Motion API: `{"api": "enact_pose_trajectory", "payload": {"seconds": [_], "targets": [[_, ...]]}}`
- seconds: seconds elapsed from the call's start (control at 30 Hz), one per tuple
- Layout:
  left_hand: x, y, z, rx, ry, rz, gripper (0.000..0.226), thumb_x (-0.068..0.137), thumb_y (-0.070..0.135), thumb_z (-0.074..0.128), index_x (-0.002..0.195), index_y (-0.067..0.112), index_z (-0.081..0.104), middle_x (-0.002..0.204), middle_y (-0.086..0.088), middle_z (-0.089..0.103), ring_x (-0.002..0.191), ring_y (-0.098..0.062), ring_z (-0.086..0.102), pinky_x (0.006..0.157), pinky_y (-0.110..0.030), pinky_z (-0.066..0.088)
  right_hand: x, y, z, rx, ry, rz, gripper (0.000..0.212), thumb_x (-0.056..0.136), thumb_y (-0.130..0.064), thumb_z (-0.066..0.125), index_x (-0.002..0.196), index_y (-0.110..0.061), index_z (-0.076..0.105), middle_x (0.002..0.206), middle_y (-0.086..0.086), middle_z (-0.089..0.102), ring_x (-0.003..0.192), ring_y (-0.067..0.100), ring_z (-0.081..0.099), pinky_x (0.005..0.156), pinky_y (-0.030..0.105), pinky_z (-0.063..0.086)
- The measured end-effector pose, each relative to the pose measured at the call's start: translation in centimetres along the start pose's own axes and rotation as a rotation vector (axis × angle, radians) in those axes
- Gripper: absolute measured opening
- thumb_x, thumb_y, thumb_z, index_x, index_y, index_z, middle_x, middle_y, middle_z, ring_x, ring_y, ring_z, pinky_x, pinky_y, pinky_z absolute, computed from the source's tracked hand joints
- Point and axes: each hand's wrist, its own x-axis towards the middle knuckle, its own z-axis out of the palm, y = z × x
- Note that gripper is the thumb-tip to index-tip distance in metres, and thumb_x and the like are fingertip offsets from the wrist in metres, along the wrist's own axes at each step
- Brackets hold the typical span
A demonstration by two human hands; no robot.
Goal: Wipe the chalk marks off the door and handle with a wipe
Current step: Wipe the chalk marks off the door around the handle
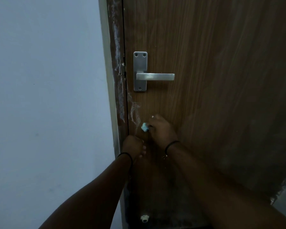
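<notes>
My right hand [158, 128] pinches a small crumpled pale-blue wipe [145, 127] against the brown wood-grain door [213, 80], just below smeared white chalk marks [135, 113]. My left hand [133, 145] is curled in a fist, apparently holding nothing. The brushed-metal lever handle [155, 76] sits above; no writing is legible.

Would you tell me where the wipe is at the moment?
In the head view, the pale blue wipe is bunched in the right hand against the door, below the metal handle and beside the chalk marks.
</notes>
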Motion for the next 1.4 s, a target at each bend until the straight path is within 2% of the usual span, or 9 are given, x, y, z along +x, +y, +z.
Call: {"api": "enact_pose_trajectory", "payload": {"seconds": [0.2,0.4,0.67,0.83,0.97,1.03,1.2,1.3,1.4], "targets": [[-0.3,-0.3,0.0,-0.027,-0.004,0.022,0.022,0.099,0.012,0.046,0.082,0.011,0.059,0.076,-0.009,0.067,0.056,-0.018,0.061,0.044,-0.026,0.043,3.8,-1.9,-0.9,0.077,0.335,0.084,0.01,0.084,-0.004,0.065,0.089,-0.011,0.071,0.097,0.008,0.065,0.086,0.009,0.055,0.075,0.012,0.038],[-0.7,-1.0,-0.5,0.094,0.07,0.191,0.018,0.096,0.007,0.051,0.1,0.001,0.067,0.093,-0.019,0.07,0.079,-0.033,0.068,0.066,-0.038,0.057,-0.2,-2.1,3.7,-0.106,-0.066,-0.084,0.014,0.091,-0.016,0.057,0.09,-0.014,0.071,0.099,0.008,0.067,0.094,0.025,0.061,0.078,0.033,0.047],[-0.3,-3.9,-0.8,-0.152,-0.04,-0.052,0.023,0.095,0.0,0.045,0.08,0.007,0.061,0.068,-0.011,0.062,0.043,-0.016,0.055,0.038,-0.017,0.04,2.2,-2.2,1.8,-0.058,0.22,0.0,0.005,0.086,-0.016,0.064,0.083,-0.018,0.067,0.083,0.0,0.063,0.072,0.014,0.056,0.059,0.026,0.045],[-0.5,-4.1,-0.9,-0.129,-0.034,-0.054,0.022,0.093,-0.003,0.045,0.082,0.009,0.059,0.066,-0.008,0.062,0.037,-0.011,0.055,0.038,-0.014,0.038,2.6,-3.2,3.3,-0.09,-0.049,-0.17,0.007,0.086,-0.013,0.063,0.088,-0.015,0.069,0.093,0.004,0.063,0.082,0.018,0.06,0.067,0.025,0.044],[-0.9,-4.0,-1.2,-0.141,-0.038,-0.053,0.021,0.093,-0.002,0.045,0.082,0.009,0.059,0.068,-0.009,0.063,0.043,-0.016,0.055,0.04,-0.017,0.04,3.4,-3.0,1.3,0.083,0.286,-0.021,0.012,0.085,-0.005,0.064,0.092,-0.012,0.071,0.095,0.003,0.064,0.082,0.006,0.055,0.073,0.0,0.035],[-1.1,-4.2,-1.1,-0.121,-0.02,-0.049,0.022,0.095,0.001,0.045,0.083,0.011,0.06,0.07,-0.009,0.064,0.047,-0.017,0.056,0.042,-0.019,0.043,5.2,-4.0,0.5,0.07,0.42,-0.003,0.012,0.084,-0.005,0.065,0.093,-0.009,0.07,0.097,0.007,0.065,0.084,0.013,0.059,0.074,0.003,0.034],[-1.1,-3.8,-1.0,-0.052,-0.038,-0.057,0.021,0.099,0.007,0.041,0.086,0.014,0.057,0.079,-0.01,0.065,0.056,-0.018,0.058,0.049,-0.025,0.045,4.1,-5.7,2.2,0.059,0.108,-0.163,0.01,0.086,-0.002,0.065,0.092,-0.001,0.072,0.098,0.015,0.065,0.086,0.024,0.063,0.078,0.025,0.05],[-1.0,-3.6,-1.4,-0.078,-0.07,-0.05,0.02,0.101,0.009,0.041,0.087,0.013,0.055,0.076,-0.009,0.063,0.052,-0.016,0.058,0.043,-0.021,0.045,4.4,-5.7,1.3,0.135,0.248,-0.015,0.012,0.085,0.0,0.064,0.092,-0.002,0.073,0.098,0.014,0.067,0.087,0.021,0.063,0.08,0.005,0.037],[-1.1,-3.6,-1.4,-0.098,-0.064,-0.045,0.02,0.101,0.01,0.041,0.086,0.012,0.054,0.074,-0.008,0.062,0.05,-0.015,0.057,0.039,-0.018,0.044,6.9,-7.0,0.5,0.105,0.482,-0.1,0.016,0.084,-0.01,0.062,0.09,-0.001,0.073,0.089,0.015,0.068,0.078,0.018,0.062,0.078,0.005,0.035]]}}
